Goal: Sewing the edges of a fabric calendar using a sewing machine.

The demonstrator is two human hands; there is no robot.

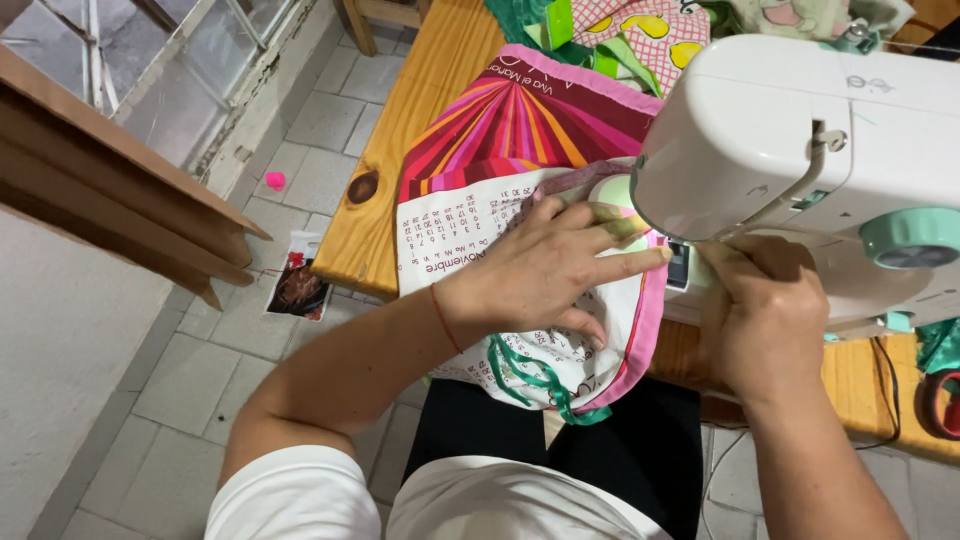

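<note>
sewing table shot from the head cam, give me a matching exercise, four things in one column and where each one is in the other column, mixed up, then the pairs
Things:
1. left hand
2. right hand
3. green ribbon
4. small pink object

Places:
A. on the tiled floor beside the wooden table
B. hanging over the table's near edge, at the cloth's lower hem
C. flat on the printed cloth, fingers toward the sewing machine
D. under the front of the white machine, by the needle end

Pairs: 1-C, 2-D, 3-B, 4-A
</note>
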